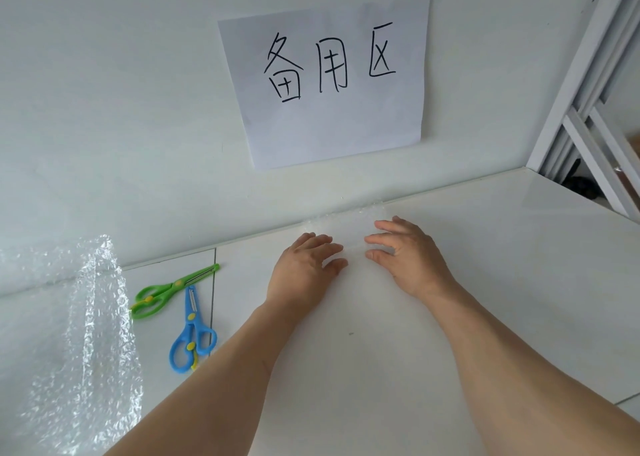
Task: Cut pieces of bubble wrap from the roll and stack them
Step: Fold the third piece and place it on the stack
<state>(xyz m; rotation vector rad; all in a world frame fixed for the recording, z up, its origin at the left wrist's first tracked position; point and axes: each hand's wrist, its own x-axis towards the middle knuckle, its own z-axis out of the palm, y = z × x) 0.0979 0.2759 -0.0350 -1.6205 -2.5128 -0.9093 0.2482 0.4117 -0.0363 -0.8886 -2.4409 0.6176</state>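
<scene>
A small clear piece of bubble wrap [349, 228] lies flat on the white table near the wall. My left hand [306, 265] and my right hand [405, 253] rest on it side by side, palms down, fingers spread and nearly straight. The piece is hard to make out against the white surface, so its near edge is unclear. The unrolled bubble wrap sheet [86, 344] lies at the far left, its upper end lifted against the wall. Between it and my left arm lie green scissors [166, 293] and blue scissors [192, 334], both closed.
A paper sign with black handwriting [329, 81] is stuck on the wall above the table. A seam [214, 282] divides the white table top. A white metal frame [585, 116] stands past the table's right corner.
</scene>
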